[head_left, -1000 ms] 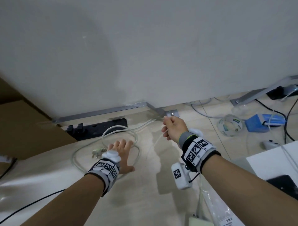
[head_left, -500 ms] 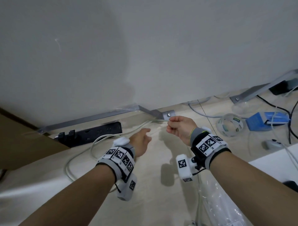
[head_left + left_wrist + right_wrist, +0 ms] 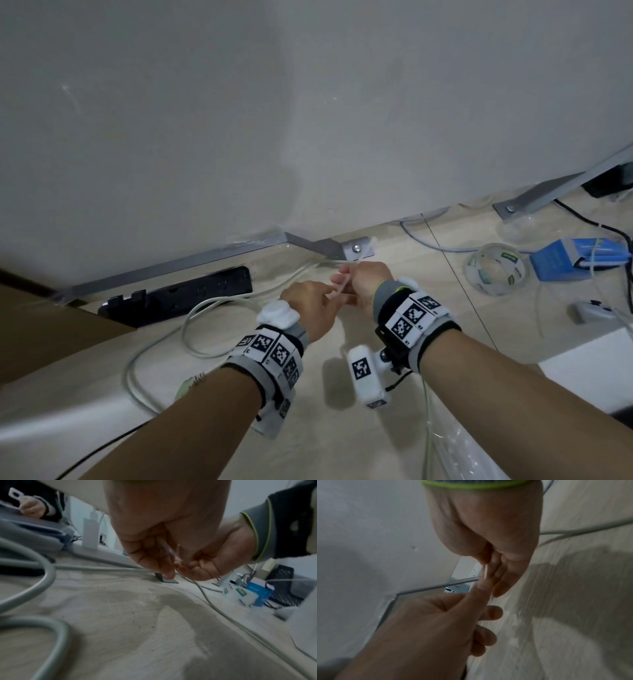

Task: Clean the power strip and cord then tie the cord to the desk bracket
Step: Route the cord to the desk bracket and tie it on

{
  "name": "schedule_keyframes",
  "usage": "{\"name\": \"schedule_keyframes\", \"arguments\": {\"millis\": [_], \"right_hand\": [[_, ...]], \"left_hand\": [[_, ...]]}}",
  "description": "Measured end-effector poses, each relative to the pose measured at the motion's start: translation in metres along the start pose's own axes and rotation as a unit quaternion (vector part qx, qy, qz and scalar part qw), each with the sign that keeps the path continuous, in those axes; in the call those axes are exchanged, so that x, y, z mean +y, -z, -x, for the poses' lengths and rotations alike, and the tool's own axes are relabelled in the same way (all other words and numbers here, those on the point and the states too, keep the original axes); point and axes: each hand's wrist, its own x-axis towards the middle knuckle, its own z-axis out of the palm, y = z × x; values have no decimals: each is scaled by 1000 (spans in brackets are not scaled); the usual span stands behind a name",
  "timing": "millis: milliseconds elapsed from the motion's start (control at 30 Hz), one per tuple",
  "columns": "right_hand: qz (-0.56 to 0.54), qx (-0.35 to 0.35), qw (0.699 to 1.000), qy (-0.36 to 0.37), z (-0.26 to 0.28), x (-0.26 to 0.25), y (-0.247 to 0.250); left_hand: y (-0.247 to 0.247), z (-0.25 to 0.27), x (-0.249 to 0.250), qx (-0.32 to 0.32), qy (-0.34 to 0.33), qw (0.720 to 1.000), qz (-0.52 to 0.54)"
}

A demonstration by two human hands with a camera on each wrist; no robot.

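Both forearms reach forward side by side, the left hand [image 3: 315, 308] with thumb and forefinger extended to meet the right hand [image 3: 364, 282], whose curled fingers [image 3: 164, 561] close in a pinching grip, each wrist wrapped in a marker-patterned band.

Count from the head view: 2 hands, left hand [image 3: 310, 310] and right hand [image 3: 364, 282], each with 1 tagged wrist band. 1 black power strip [image 3: 178, 296]. 1 white cord [image 3: 191, 329] looped on the floor, coil count not clear. 2 metal desk brackets: near bracket [image 3: 322, 245], far bracket [image 3: 541, 197]. 1 roll of clear tape [image 3: 496, 274]. 1 blue box [image 3: 561, 262]. At least 2 black cables: one at lower left [image 3: 99, 452], one at right [image 3: 582, 217]. 1 small white device [image 3: 596, 310] at the right edge, type unclear.
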Motion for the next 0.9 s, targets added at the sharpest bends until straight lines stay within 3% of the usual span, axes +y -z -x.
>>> {"name": "schedule_keyframes", "arguments": {"millis": [67,133,233,300,367,467,600,733,900], "right_hand": [[65,21,997,32,-9,-5,6],[190,65,976,81,-19,-13,16],[325,107,927,151,-30,-18,25],[390,108,894,194,-38,-17,24],[436,110,860,242,-46,-18,23],[463,128,830,283,-49,-27,20],[465,153,828,276,-52,-33,11],[412,170,851,276,-48,-24,0],[411,118,863,270,-51,-22,-13]], "left_hand": [[-3,-4,-14,35,30,997,54],[-2,-12,-29,83,65,993,53],[4,-19,-38,38,130,991,-23],[2,-26,-38,9,152,988,-13],[-1,-33,-38,13,156,987,24],[-1,-34,-35,60,95,990,87],[-4,-27,-32,156,15,974,164],[-1,-23,-16,223,-33,950,217],[6,-34,-1,208,62,942,255]]}}
